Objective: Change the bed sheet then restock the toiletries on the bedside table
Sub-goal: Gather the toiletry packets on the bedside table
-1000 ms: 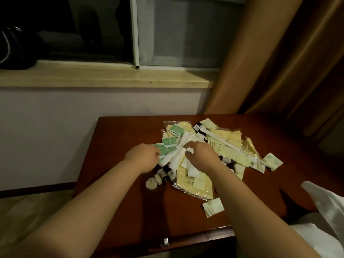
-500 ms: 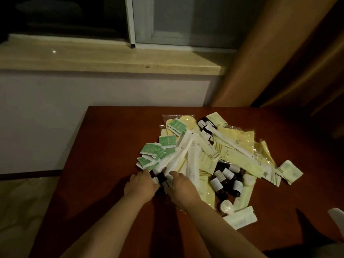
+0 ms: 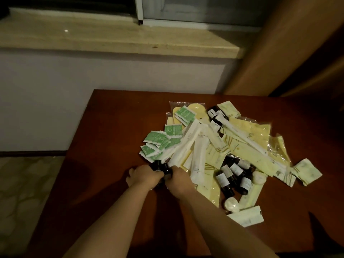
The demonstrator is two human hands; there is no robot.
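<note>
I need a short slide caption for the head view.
Both hands grip dark bottles beside a toiletry pile on the table.

A stone-coloured window sill runs across the top of the view, with a white window frame standing on it and frosted or dim glass to the right of that upright. Under the sill is a pale wall ending in a dark skirting board, and below that a patterned floor (light, with a looping motif, though the dimness hides the detail). A brown curtain hangs down the right side, its folds reaching behind the far right corner of the furniture.
</note>
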